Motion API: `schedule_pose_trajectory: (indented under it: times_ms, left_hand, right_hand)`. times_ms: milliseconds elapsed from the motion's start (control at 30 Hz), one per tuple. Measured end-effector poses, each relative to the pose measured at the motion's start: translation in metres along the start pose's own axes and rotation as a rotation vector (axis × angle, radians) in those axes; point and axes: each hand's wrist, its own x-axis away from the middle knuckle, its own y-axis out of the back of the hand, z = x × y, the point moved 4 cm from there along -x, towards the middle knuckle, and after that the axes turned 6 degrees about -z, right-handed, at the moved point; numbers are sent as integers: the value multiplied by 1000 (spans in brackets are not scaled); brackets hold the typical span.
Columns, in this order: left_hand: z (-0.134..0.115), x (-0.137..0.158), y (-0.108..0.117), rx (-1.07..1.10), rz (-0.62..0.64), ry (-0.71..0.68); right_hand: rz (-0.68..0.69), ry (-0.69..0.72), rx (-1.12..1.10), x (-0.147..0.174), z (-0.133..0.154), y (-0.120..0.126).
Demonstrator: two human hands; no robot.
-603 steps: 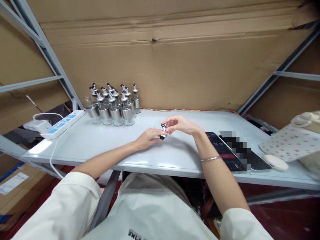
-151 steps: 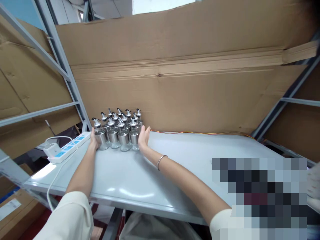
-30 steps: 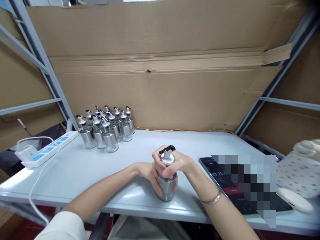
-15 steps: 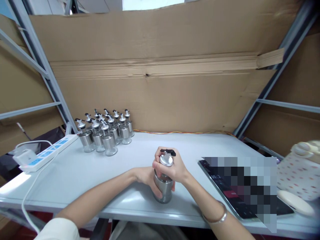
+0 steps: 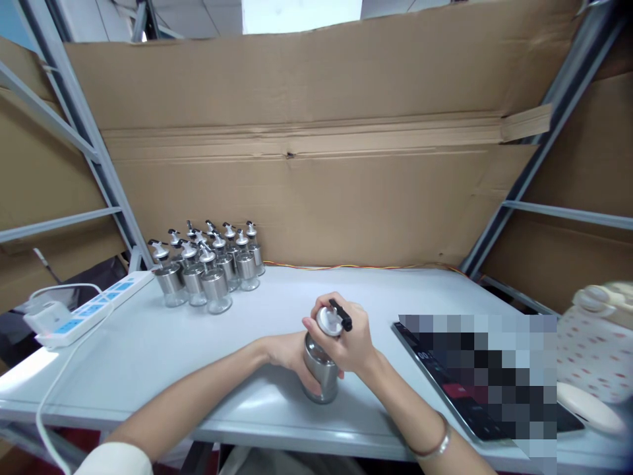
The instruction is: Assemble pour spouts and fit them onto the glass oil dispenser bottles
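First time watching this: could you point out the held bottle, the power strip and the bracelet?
Held bottle [image 5: 327, 373], head view: on its metal sleeve.
Power strip [image 5: 95, 309], head view: on its socketed top.
Bracelet [image 5: 444, 443], head view: on its silvery band.

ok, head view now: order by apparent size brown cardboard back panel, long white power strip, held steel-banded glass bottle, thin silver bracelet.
Largest to smallest:
1. Brown cardboard back panel
2. Long white power strip and held steel-banded glass bottle: too close to rank; bottle partly hidden
3. Thin silver bracelet
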Motion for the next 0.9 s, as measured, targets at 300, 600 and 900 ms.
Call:
schedule_pose_trajectory:
  times_ms: [300, 600, 900]
  left_hand:
    - [0, -1, 1, 23, 6, -46]
    - [1, -1, 1, 28, 15, -63]
    - [-1, 1, 10, 35, 109, -67]
  right_hand:
    - [-39, -56, -169, 10, -11, 1]
    - [-55, -323, -459, 14, -26, -4]
    - [-212, -599, -703, 9, -31, -15]
